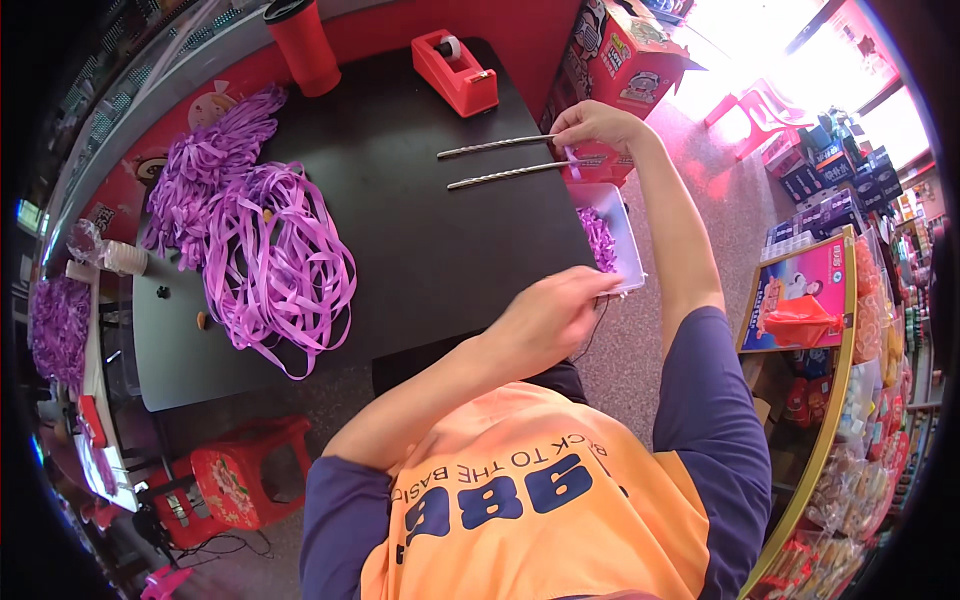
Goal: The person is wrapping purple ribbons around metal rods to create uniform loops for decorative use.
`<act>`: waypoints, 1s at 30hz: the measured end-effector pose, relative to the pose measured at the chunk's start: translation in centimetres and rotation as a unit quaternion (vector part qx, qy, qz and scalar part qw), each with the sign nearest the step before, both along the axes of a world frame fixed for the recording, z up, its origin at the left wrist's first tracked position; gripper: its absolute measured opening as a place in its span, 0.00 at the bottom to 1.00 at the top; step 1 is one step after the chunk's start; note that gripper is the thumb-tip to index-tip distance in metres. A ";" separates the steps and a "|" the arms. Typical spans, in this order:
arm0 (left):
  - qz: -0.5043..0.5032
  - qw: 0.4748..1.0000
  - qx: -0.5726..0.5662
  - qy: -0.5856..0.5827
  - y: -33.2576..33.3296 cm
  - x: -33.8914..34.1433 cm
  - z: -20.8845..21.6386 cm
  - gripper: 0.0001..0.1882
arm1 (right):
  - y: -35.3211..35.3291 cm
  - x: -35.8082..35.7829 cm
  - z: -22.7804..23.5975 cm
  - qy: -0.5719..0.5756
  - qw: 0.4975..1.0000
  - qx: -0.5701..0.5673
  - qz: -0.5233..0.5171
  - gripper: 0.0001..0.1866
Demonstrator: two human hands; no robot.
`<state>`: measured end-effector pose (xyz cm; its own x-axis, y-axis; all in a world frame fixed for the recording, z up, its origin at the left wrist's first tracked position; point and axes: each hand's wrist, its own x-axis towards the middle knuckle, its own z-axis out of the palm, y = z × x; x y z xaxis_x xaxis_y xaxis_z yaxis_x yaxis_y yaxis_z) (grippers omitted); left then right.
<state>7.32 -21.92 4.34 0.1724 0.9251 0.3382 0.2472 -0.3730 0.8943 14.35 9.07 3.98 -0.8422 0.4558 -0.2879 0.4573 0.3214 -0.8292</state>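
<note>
Two slim twisted metal rods lie side by side over the table's right edge, their free ends pointing left. At the right end of the upper rod, my right hand is closed in a pinch on a short bit of purple ribbon that crosses between the rods. Nearer to me, my left hand has its fingers drawn together at the rim of a white plastic bin. What those fingers hold, if anything, is hidden. Small purple ribbon pieces lie in the bin.
Long purple ribbon loops heap on the left of the black table. Behind stand a red tape dispenser and a red cylinder. A red stool stands at lower left, stocked shelves at right.
</note>
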 end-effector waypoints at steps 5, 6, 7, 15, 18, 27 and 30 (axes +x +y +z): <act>0.157 0.959 0.126 0.200 -2.8 -3.5 -2.8 0.23 | 2.4 0.2 -0.9 -0.024 0.992 -0.115 0.036 0.10; 0.162 0.956 0.128 0.208 -3.0 -3.8 -3.2 0.22 | 2.5 0.0 -0.9 -0.014 0.991 -0.121 0.046 0.10; 0.155 0.958 0.121 0.208 -3.1 -3.9 -3.4 0.22 | 2.7 -0.1 -0.9 -0.018 0.991 -0.124 0.047 0.10; 0.174 0.965 0.088 0.177 -2.7 -3.9 -3.2 0.20 | 4.9 2.0 -0.8 -0.059 0.991 -0.088 0.086 0.09; 0.167 0.968 0.086 0.169 -2.7 -3.9 -3.1 0.20 | 5.6 10.1 -0.2 -0.058 0.991 -0.111 -0.049 0.10; 0.142 0.971 0.053 0.183 -2.8 -4.0 -2.5 0.21 | -1.3 16.8 -13.8 -0.158 0.941 -0.047 -0.296 0.12; 0.146 0.971 0.044 0.186 -2.3 -3.4 -2.7 0.21 | -3.2 17.2 -21.1 -0.139 0.945 -0.132 -0.264 0.14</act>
<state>3.92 -24.22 1.68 0.0322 0.9234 0.3826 0.6532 -0.3092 0.6912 31.57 5.91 -17.16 -0.3920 0.6731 -0.6271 0.7081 -0.2144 -0.6728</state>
